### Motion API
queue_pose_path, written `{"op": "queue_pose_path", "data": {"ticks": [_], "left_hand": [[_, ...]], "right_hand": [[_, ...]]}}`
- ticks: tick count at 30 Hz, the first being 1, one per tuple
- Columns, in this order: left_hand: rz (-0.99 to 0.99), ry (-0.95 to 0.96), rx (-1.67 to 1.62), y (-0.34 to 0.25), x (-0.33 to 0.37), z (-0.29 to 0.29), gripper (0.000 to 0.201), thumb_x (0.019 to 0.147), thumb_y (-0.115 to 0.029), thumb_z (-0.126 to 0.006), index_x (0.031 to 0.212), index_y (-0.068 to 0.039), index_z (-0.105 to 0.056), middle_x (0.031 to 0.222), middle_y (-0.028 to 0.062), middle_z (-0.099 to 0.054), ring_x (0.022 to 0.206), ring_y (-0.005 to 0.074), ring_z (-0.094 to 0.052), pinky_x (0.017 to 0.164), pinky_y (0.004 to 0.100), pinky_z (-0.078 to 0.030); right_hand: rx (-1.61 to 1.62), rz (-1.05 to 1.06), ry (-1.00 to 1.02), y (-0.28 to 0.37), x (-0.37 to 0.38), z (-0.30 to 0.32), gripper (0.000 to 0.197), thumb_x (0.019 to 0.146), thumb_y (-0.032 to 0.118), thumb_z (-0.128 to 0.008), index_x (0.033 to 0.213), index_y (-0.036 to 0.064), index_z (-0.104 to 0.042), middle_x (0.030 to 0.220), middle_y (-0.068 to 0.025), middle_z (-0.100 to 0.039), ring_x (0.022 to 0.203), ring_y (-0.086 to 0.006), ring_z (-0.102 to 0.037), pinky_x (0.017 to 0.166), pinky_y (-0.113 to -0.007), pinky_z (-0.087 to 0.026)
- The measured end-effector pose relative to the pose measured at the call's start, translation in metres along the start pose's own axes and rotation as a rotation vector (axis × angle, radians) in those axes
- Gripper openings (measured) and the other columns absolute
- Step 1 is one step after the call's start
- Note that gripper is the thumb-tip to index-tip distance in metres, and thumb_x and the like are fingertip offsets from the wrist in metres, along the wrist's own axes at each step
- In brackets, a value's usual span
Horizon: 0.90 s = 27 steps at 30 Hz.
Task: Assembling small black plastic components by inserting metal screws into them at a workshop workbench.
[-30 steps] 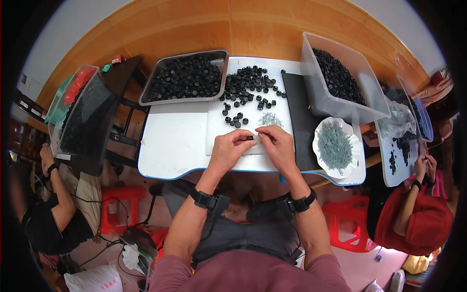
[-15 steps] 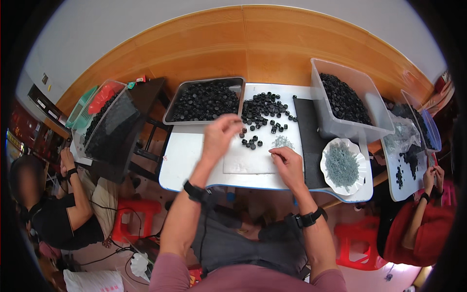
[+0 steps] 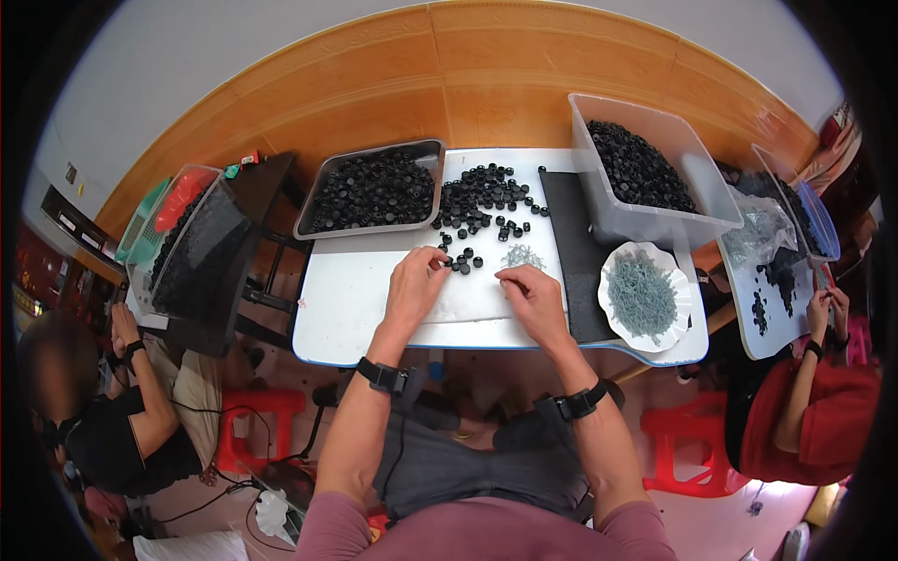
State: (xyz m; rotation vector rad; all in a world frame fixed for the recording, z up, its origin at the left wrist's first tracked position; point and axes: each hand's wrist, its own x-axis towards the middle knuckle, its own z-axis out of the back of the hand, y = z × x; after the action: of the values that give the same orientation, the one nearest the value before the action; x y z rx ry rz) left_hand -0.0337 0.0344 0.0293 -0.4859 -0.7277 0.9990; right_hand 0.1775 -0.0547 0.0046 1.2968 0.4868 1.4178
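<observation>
My left hand [image 3: 415,288] is over the white table [image 3: 351,323], its thumb and forefinger pinched on a small round black cap at their tips. Beside those fingertips lies a small group of loose black caps [image 3: 465,266]. My right hand [image 3: 535,301] is closed in a pinch at the near side of a little heap of thin grey-green pieces [image 3: 521,255]; whatever is between its fingertips is too small to make out. A larger scatter of black caps [image 3: 486,192] lies farther back.
A metal tray [image 3: 306,230] of black caps stands back left, a clear plastic bin [image 3: 645,220] of black parts back right. Near the right edge, a white scalloped dish [image 3: 680,323] of grey-green pieces sits by a black mat [image 3: 585,309]. One person works at each side.
My left hand has come nearer, from beside the tray and scattered caps to the small group. My right hand stays pinched by the grey-green heap. The whole view has shifted slightly.
</observation>
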Motion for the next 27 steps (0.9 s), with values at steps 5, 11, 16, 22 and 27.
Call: {"op": "queue_pose_path", "data": {"ticks": [5, 11, 16, 22, 27], "left_hand": [[0.006, -0.054, 0.033, -0.001, 0.000, -0.008, 0.024, 0.082, -0.006, -0.080, 0.103, -0.001, -0.070, 0.092, 0.0140, -0.068, 0.084, 0.0297, -0.067, 0.078, 0.0407, -0.054], [-0.026, -0.073, 0.073, 0.008, 0.001, -0.012, 0.025, 0.083, -0.007, -0.079, 0.106, -0.001, -0.070, 0.091, 0.0130, -0.068, 0.082, 0.0268, -0.066, 0.076, 0.0390, -0.053], [-0.046, -0.138, 0.081, 0.005, -0.004, -0.015, 0.022, 0.084, -0.007, -0.077, 0.105, 0.000, -0.072, 0.091, 0.0121, -0.069, 0.080, 0.0241, -0.066, 0.075, 0.0362, -0.054], [-0.090, -0.113, 0.026, 0.006, -0.017, -0.020, 0.020, 0.083, -0.005, -0.076, 0.102, 0.000, -0.073, 0.091, 0.0125, -0.069, 0.082, 0.0246, -0.068, 0.078, 0.0358, -0.055], [-0.078, -0.127, 0.031, 0.006, -0.019, -0.022, 0.019, 0.081, -0.004, -0.076, 0.100, -0.001, -0.072, 0.092, 0.0120, -0.068, 0.090, 0.0294, -0.066, 0.083, 0.0412, -0.054]], "right_hand": [[-0.005, -0.009, 0.003, 0.000, -0.001, 0.001, 0.015, 0.092, 0.000, -0.065, 0.101, -0.0003, -0.076, 0.089, -0.0143, -0.072, 0.073, -0.0249, -0.068, 0.067, -0.033, -0.052], [0.007, 0.020, -0.008, -0.003, 0.000, -0.001, 0.015, 0.091, 0.000, -0.066, 0.103, -0.0009, -0.076, 0.086, -0.0093, -0.070, 0.073, -0.0151, -0.064, 0.066, -0.028, -0.049], [-0.019, -0.006, 0.003, 0.001, -0.001, 0.001, 0.014, 0.091, 0.000, -0.065, 0.101, -0.0007, -0.075, 0.090, -0.0151, -0.072, 0.075, -0.0268, -0.068, 0.068, -0.034, -0.052], [-0.045, 0.023, 0.031, 0.003, 0.000, 0.001, 0.014, 0.091, 0.000, -0.066, 0.101, -0.0008, -0.075, 0.088, -0.0149, -0.071, 0.075, -0.0272, -0.068, 0.068, -0.035, -0.052], [-0.037, 0.024, 0.020, 0.003, 0.000, 0.001, 0.014, 0.090, -0.001, -0.067, 0.101, -0.0011, -0.075, 0.087, -0.0146, -0.070, 0.074, -0.0269, -0.068, 0.067, -0.035, -0.052]]}}
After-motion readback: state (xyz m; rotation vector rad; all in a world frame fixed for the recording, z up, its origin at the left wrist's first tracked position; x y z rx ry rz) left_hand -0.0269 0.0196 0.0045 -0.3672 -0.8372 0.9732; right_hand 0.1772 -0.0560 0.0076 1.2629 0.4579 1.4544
